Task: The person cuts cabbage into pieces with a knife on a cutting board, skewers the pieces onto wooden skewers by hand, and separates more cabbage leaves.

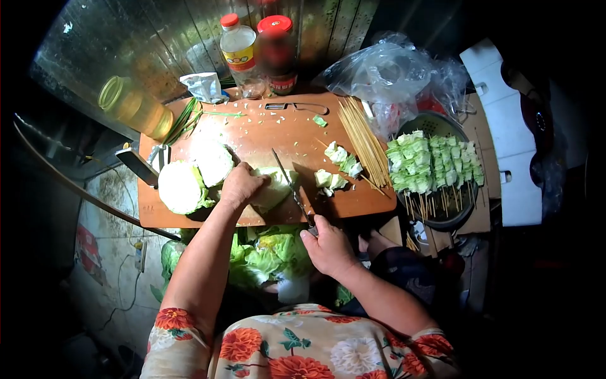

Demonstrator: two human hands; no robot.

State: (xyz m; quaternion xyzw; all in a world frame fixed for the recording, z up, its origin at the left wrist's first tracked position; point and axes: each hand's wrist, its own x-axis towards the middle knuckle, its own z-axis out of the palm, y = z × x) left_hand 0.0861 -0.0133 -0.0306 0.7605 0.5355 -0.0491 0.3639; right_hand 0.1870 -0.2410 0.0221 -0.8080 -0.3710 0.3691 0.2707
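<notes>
My left hand point(242, 186) is closed on a cut piece of cabbage point(273, 189), pressing it against the wooden cutting board point(252, 136). In my right hand point(331, 246) is a knife point(293, 184); its thin blade points away from me, at the right side of that piece. Left of my left hand lie a pale cabbage half point(181, 187) and another cut cabbage chunk point(214, 165). Right of the blade are small cabbage pieces point(329, 181) and a short cabbage skewer point(343, 159). My left fingertips are partly hidden.
A bundle of bamboo skewers point(362, 142) lies on the board's right. Beyond it, finished cabbage skewers point(432, 163) rest over a dark colander point(470, 205). A jar of yellowish liquid point(142, 114), bottle point(238, 50) and red-lidded jar point(276, 54) stand behind. Loose leaves point(271, 256) lie below.
</notes>
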